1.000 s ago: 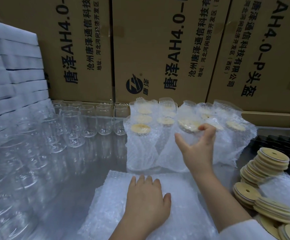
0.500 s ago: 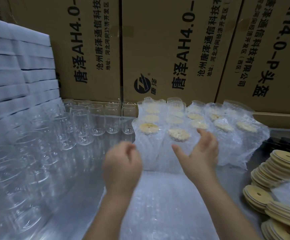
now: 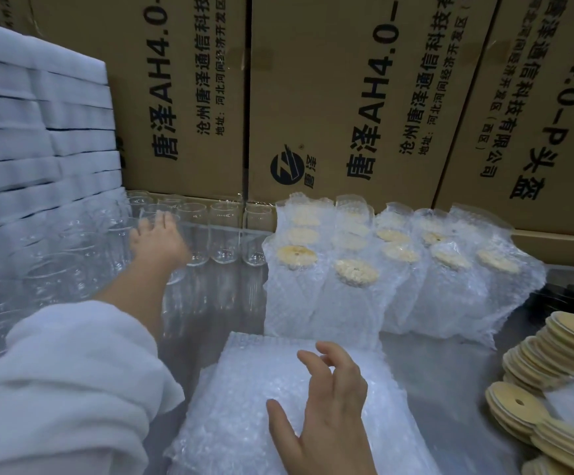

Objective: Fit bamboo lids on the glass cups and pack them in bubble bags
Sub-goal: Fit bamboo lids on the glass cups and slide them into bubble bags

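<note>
Left grip (image 3: 158,240) now among glass cups (image 3: 223,234)

Single head-worn view looks forward and down, close over the table (image 3: 450,389), facing cartons (image 3: 347,97).

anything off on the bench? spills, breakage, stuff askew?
Only the bamboo lids at right: their stacks lean and fan out sideways. Packed cups stand upright in rows; no broken glass visible.

A shiny grey tabletop (image 3: 443,371) carries rows of clear glass cups (image 3: 224,234) at left, beside upright bubble-wrapped lidded cups (image 3: 347,303). A stack of flat bubble bags (image 3: 251,399) lies nearest, with round bamboo lids (image 3: 553,351) piled at right
</note>
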